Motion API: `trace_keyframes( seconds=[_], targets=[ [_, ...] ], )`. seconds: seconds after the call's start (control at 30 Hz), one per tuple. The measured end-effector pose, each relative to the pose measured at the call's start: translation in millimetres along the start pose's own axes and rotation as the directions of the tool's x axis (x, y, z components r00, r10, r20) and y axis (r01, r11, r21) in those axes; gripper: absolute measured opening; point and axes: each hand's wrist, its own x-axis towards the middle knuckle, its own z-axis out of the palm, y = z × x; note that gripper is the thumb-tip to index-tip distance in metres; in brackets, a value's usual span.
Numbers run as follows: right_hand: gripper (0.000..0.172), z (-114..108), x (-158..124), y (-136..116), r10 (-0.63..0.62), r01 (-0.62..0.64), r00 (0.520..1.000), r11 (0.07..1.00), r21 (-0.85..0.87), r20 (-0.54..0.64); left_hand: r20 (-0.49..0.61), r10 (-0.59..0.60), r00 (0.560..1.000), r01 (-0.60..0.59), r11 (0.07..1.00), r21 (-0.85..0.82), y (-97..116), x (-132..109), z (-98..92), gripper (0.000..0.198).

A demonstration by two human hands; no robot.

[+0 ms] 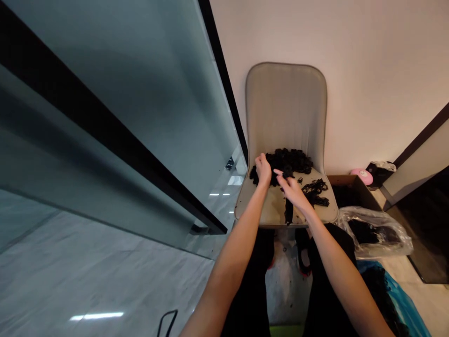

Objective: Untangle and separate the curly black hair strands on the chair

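Note:
A loose heap of small, curly black pieces (293,160) lies at the back of a beige chair seat (266,210). My left hand (263,169) is at the heap's left edge, its fingers curled; whatever they pinch is hidden. Close by on the right, my right hand (290,186) has its index finger stretched leftward and black material against its fingers. Beneath that hand a black strip (288,211) runs to the seat's front edge; whether it is gripped or just lies there is unclear. Flatter openwork black scraps (315,191) rest right of my right wrist.
A glass panel with a black frame (224,56) stands close on the left. To the right are a cardboard box (372,196), a clear plastic bag (393,234) with black contents, a blue bag (403,295) and a pink round object (363,176). Black crumbs dot the floor.

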Motion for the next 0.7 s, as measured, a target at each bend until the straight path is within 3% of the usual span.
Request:
trace_keyframes(
  seconds=[0.1, 0.2, 0.3, 0.47, 0.53, 0.6, 0.7],
  targets=[
    [0.068, -13.5, 10.0, -4.5, 0.152, -0.121, 0.972, 0.978, 0.172, -0.181, -0.072, -0.038, 0.997, 0.047, 0.991, 0.125, 0.4, -6.3, -11.9, 0.056],
    [0.060, -23.4, 17.7, -3.5, 0.189, -0.107, 0.942, 0.953, 0.285, -0.279, 0.074, 0.013, 0.997, -0.025, 0.985, 0.168, 5.7, -19.7, -19.5, 0.033],
    [0.053, -25.1, 21.4, 0.4, 0.178, -0.093, 0.951, 0.944, 0.316, -0.253, 0.215, 0.067, 0.974, -0.099, 0.985, 0.142, 11.4, -32.7, -28.2, 0.017],
    [0.060, -22.0, 29.1, 9.1, 0.270, -0.168, 0.918, 0.929, 0.331, -0.292, 0.257, 0.040, 0.966, -0.112, 0.956, 0.272, 17.1, -43.2, -40.4, 0.050],
    [0.060, -21.6, 31.7, 11.5, 0.281, -0.171, 0.915, 0.921, 0.351, -0.290, 0.273, 0.035, 0.961, -0.098, 0.970, 0.222, 18.8, -44.9, -40.7, 0.039],
    [0.057, -22.5, 32.2, 11.7, 0.252, -0.148, 0.939, 0.911, 0.385, -0.234, 0.342, 0.057, 0.938, -0.110, 0.985, 0.136, 21.4, -48.5, -38.6, 0.017],
    [0.051, -27.2, 29.5, 8.8, 0.186, -0.133, 0.975, 0.926, 0.353, -0.120, 0.494, 0.081, 0.866, -0.119, 0.992, 0.045, 28.7, -60.1, -34.0, 0.022]
  ],
)
